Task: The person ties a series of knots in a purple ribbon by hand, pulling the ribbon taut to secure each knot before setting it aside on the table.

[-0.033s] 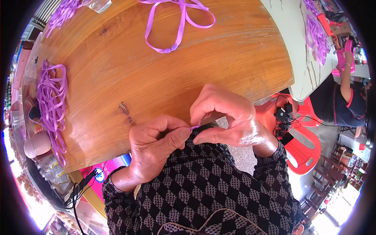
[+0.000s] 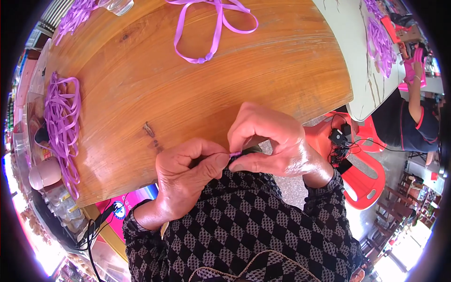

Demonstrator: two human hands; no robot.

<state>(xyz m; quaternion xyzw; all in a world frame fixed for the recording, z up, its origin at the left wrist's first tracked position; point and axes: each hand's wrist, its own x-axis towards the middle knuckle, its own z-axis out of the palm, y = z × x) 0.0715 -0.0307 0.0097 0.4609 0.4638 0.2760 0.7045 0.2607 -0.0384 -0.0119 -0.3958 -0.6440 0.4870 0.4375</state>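
Beside wooden table (image 2: 188,84), left hand (image 2: 188,171) and right hand (image 2: 272,141) each grip thin purple ribbon end (image 2: 235,153).

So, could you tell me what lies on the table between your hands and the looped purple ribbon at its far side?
In the head view, only bare wooden table lies between the hands, left hand and right hand, and the looped purple ribbon.

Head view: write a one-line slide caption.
Both hands, left and right, pinch a purple ribbon at a wooden table's edge, ribbon loops lying beyond.
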